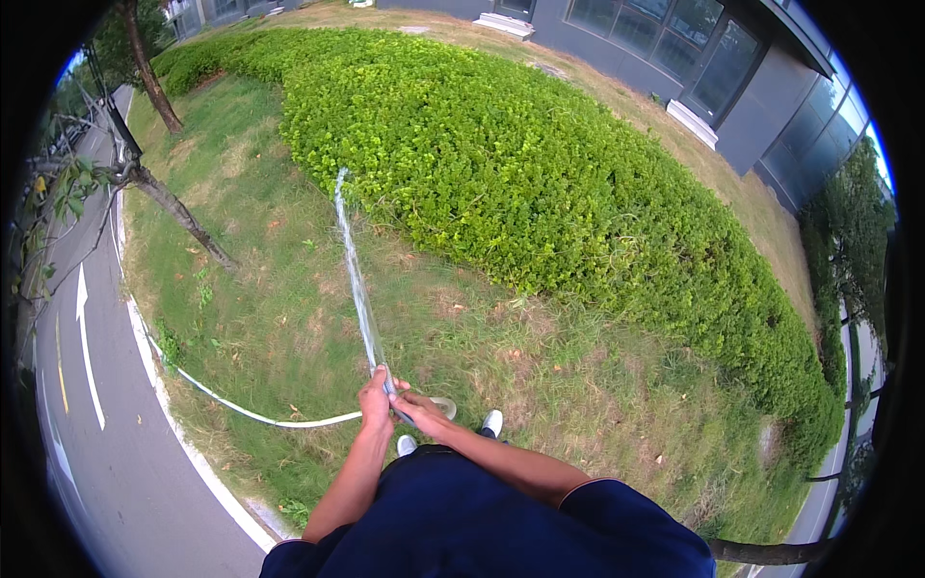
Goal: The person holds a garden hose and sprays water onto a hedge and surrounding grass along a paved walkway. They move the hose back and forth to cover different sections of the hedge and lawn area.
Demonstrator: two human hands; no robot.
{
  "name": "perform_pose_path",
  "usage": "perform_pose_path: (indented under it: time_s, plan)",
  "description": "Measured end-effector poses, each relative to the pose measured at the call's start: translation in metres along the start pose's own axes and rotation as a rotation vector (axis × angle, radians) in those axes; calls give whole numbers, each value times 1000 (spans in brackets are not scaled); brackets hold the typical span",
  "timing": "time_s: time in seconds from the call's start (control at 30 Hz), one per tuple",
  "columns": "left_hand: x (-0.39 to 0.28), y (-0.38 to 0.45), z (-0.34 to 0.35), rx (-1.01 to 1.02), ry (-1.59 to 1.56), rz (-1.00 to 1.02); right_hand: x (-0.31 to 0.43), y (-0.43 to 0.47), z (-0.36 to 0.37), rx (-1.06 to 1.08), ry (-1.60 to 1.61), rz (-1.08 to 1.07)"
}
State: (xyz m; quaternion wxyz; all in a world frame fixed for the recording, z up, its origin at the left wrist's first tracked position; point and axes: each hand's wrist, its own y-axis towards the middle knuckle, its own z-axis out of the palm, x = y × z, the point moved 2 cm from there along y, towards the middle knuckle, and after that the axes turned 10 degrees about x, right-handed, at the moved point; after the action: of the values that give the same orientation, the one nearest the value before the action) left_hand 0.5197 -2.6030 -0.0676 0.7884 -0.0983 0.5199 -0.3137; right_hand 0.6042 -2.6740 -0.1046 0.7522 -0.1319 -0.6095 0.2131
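Observation:
Both hands grip the end of a garden hose (405, 417) in front of my waist. My left hand (375, 399) is closed around the hose near its mouth, with the thumb pointing forward. Just behind it, my right hand (423, 412) holds the hose from the other side. A stream of water (352, 267) shoots forward from the mouth towards the near edge of a leafy green hedge (470, 159). To the left, a pale length of hose (289, 424) curves over the grass and passes behind my left wrist.
Patchy grass (289, 311) surrounds my white shoes (493, 423). At the left, a slanting tree trunk (184, 217) stands near a white kerb (195, 462) and a road (123, 462) with painted arrows. Beyond the hedge is a grey building (621, 58) with glass doors and windows.

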Motion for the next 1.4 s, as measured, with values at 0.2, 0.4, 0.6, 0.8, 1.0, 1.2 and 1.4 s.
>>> perform_pose_path:
  time_s: [0.2, 0.4, 0.6, 0.8, 1.0, 1.2, 1.4]
  plan:
    - [1, -19, 2, 233, 195, -197, 8, -11, 22, -307, 177, -110]
    - [32, -30, 15, 442, 146, -288, 8, -41, 8, -517, 362, -238]
    - [64, -55, 27, 500, 211, -262, 16, -72, 1, -551, 578, -160]
    - [109, -79, 53, 530, 265, -326, 8, -123, -17, -582, 566, -204]
    - [141, -137, 91, 521, 469, -392, -61, -178, -43, -565, 849, -335]
    - [178, -167, 92, 507, 607, -337, -83, -213, -36, -696, 917, -369]
    - [200, -168, 103, 627, 598, -428, -91, -241, -37, -829, 934, -403]
